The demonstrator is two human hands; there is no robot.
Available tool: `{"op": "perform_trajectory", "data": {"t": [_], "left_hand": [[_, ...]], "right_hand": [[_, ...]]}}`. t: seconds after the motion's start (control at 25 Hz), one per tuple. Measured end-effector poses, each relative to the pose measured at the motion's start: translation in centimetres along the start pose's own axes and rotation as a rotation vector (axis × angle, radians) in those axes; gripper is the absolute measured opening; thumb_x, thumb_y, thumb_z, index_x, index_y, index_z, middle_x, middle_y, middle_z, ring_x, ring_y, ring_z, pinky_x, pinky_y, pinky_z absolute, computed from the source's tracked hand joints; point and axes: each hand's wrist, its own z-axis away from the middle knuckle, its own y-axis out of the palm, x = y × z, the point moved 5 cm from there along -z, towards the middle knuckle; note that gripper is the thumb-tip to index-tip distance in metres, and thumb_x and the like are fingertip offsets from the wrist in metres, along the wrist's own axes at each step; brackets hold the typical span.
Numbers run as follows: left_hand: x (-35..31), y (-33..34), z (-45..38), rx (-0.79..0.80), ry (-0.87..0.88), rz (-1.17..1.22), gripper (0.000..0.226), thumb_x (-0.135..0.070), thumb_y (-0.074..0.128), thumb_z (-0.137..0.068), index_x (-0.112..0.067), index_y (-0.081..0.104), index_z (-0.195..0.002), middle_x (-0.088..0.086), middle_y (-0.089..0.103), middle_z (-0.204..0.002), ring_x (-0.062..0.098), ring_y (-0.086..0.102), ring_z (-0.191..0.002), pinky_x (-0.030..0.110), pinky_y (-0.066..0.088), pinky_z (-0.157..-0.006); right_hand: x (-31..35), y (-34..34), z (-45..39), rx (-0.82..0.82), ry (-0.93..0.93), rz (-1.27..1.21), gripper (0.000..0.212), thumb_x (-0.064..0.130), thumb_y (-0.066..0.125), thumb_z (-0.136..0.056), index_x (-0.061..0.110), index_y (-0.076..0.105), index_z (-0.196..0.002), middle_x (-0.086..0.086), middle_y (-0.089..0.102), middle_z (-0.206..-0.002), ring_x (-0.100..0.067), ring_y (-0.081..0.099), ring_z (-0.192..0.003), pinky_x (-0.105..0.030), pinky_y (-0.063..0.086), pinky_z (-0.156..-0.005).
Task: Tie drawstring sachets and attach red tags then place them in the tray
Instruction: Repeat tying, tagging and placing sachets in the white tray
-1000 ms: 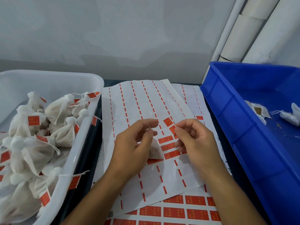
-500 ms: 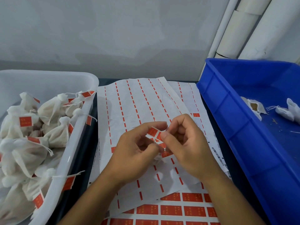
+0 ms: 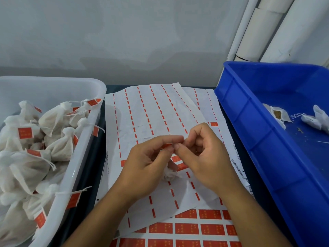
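1. Sachet (image 3: 169, 173) hangs just below both hands, over the label sheet (image 3: 142, 118).
2. Left hand (image 3: 147, 164) and right hand (image 3: 204, 157) pinch one red tag (image 3: 166, 145) between meeting fingertips.
3. The tag lies left-right, above the sachet.
4. White tray (image 3: 85, 139) sits nearer the left hand.

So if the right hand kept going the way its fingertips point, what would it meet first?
The right hand points left, and almost at once it meets the left hand, whose fingertips pinch the red tag between them. Depth is hard to judge, but they look already touching.
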Motion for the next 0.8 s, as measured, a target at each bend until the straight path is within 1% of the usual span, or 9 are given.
{"op": "perform_trajectory", "data": {"t": [0.12,0.24,0.32,0.36,0.44,0.48,0.64,0.72,0.8], "left_hand": [[0.13,0.03,0.04,0.003,-0.011,-0.001,0.032,-0.016,0.051,-0.104,-0.037,0.064,-0.125,-0.016,0.074,-0.104,0.017,0.075,-0.08,0.019,0.059,-0.071],[0.06,0.14,0.12,0.014,-0.028,0.008,0.038,-0.022,0.052,-0.104,-0.044,0.05,-0.134,-0.015,0.076,-0.099,0.017,0.075,-0.079,0.018,0.058,-0.07],[-0.01,0.17,0.14,0.028,-0.028,0.006,0.042,-0.026,0.053,-0.102,-0.047,0.044,-0.138,-0.012,0.076,-0.095,0.017,0.075,-0.08,0.02,0.059,-0.071],[-0.04,0.19,0.14,0.036,-0.024,0.006,0.044,-0.027,0.052,-0.102,-0.047,0.042,-0.139,-0.011,0.076,-0.093,0.018,0.075,-0.08,0.021,0.059,-0.072],[-0.02,0.17,0.13,0.04,-0.013,0.001,0.045,-0.026,0.052,-0.102,-0.047,0.041,-0.14,-0.009,0.076,-0.089,0.019,0.075,-0.079,0.02,0.058,-0.07],[0.04,0.12,0.12,0.037,-0.008,-0.002,0.045,-0.025,0.052,-0.103,-0.047,0.041,-0.14,-0.008,0.075,-0.087,0.019,0.075,-0.078,0.019,0.057,-0.069],[0.19,0.09,0.14,0.031,-0.005,-0.01,0.045,-0.025,0.054,-0.103,-0.049,0.041,-0.14,-0.007,0.074,-0.084,0.019,0.074,-0.077,0.018,0.056,-0.067],[0.18,0.13,0.1,0.021,-0.013,-0.006,0.045,-0.028,0.055,-0.102,-0.049,0.041,-0.139,-0.009,0.075,-0.089,0.018,0.074,-0.078,0.019,0.057,-0.068],[0.13,0.09,0.04,-0.007,-0.023,-0.001,0.046,-0.031,0.058,-0.1,-0.049,0.041,-0.138,-0.015,0.072,-0.103,0.018,0.074,-0.08,0.022,0.06,-0.068]], "right_hand": [[0.07,-0.1,-0.02,-0.017,0.002,0.028,0.025,0.035,0.077,-0.091,0.032,0.053,-0.096,0.013,0.07,-0.081,-0.01,0.072,-0.075,-0.02,0.059,-0.063],[0.22,-0.02,0.04,-0.002,0.019,0.042,0.026,0.041,0.074,-0.092,0.043,0.053,-0.107,0.023,0.07,-0.09,0.0,0.071,-0.081,-0.01,0.054,-0.063],[0.1,0.08,0.04,0.039,0.038,0.041,0.024,0.049,0.068,-0.092,0.05,0.055,-0.111,0.029,0.067,-0.098,0.004,0.068,-0.09,-0.009,0.055,-0.066],[-0.06,0.18,0.01,0.068,0.052,0.032,0.022,0.052,0.065,-0.091,0.05,0.058,-0.112,0.029,0.066,-0.101,0.004,0.067,-0.095,-0.011,0.057,-0.071],[-0.39,0.27,-0.04,0.112,0.078,-0.007,0.018,0.049,0.064,-0.094,0.047,0.064,-0.112,0.025,0.068,-0.104,0.0,0.067,-0.1,-0.019,0.061,-0.08],[-0.45,0.26,-0.08,0.117,0.077,-0.022,0.016,0.045,0.066,-0.095,0.045,0.066,-0.111,0.023,0.068,-0.106,-0.002,0.067,-0.102,-0.02,0.061,-0.081],[0.15,0.14,-0.19,0.087,0.015,0.001,0.009,0.038,0.07,-0.095,0.042,0.068,-0.102,0.023,0.065,-0.112,-0.003,0.065,-0.105,-0.016,0.058,-0.081],[0.44,0.25,-0.21,0.079,-0.02,0.019,0.006,0.034,0.069,-0.096,0.038,0.067,-0.1,0.023,0.064,-0.109,-0.004,0.065,-0.106,-0.014,0.056,-0.081],[0.39,0.36,-0.17,0.06,-0.011,0.004,0.005,0.033,0.067,-0.098,0.037,0.066,-0.1,0.024,0.065,-0.109,-0.002,0.064,-0.108,-0.009,0.053,-0.082]]}}
